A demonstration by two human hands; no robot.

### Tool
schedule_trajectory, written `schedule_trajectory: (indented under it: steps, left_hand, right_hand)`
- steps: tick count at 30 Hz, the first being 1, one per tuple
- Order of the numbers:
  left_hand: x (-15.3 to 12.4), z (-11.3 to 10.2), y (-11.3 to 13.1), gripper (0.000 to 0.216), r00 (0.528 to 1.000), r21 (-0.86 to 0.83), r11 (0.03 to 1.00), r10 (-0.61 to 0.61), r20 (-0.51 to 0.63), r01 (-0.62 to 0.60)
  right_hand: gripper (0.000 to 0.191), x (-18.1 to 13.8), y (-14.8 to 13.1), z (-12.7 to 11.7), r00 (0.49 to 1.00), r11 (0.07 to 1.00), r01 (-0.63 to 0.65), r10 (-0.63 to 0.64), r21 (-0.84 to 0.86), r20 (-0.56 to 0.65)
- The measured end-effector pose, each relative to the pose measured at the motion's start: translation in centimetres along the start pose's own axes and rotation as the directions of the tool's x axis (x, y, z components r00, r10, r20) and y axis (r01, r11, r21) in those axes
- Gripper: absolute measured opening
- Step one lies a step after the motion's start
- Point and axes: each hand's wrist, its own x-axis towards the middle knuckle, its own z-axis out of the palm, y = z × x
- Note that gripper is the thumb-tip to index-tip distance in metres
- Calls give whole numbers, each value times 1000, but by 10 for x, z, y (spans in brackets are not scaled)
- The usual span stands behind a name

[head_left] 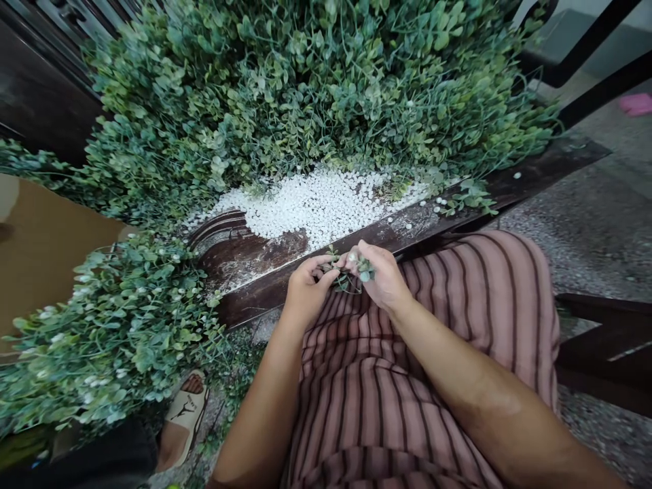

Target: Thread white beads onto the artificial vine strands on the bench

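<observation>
My left hand point(307, 287) and my right hand point(383, 274) meet over my knee, both pinched on one small green leafy sprig point(351, 273). The fingers of each hand are curled round its thin stems. The sprig has small round leaves and a pale bead at its tip. Just beyond the hands lies a heap of small white beads point(320, 202) on a dark wooden bench point(265, 288). I sit with a striped pink and brown cloth point(407, 367) over my lap.
A big pile of green leafy sprigs point(305, 88) fills the bench behind the beads. A second pile point(106, 333) with white beads attached lies at the left. A sandalled foot point(186, 414) shows at the lower left. Speckled floor point(585, 224) and dark wooden furniture point(606, 353) are at the right.
</observation>
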Motion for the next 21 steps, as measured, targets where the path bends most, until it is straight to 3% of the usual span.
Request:
schedule_trajectory:
  steps: [4,6,11,15,21]
  left_hand:
    - [1,-8,6,23,995,-200,977,-83,-49,72]
    - [-1,-13,9,22,995,-232,970,-87,-57,72]
    - [-5,-9,18,18,999,-270,963,-6,-34,-3]
    - [-3,3,21,15,998,-323,945,41,-44,-53]
    - [0,5,19,13,997,-307,951,18,-70,-38]
  right_hand:
    - [43,-1,-21,-9,971,976,39,13,-214,238]
    - [36,-1,-29,-12,956,940,66,36,-335,291]
    - [26,-5,-20,-8,979,877,133,-43,-461,201]
    - [23,-9,-5,-3,965,726,247,-122,-642,233]
    - [15,-8,-1,-4,965,564,261,-160,-784,206]
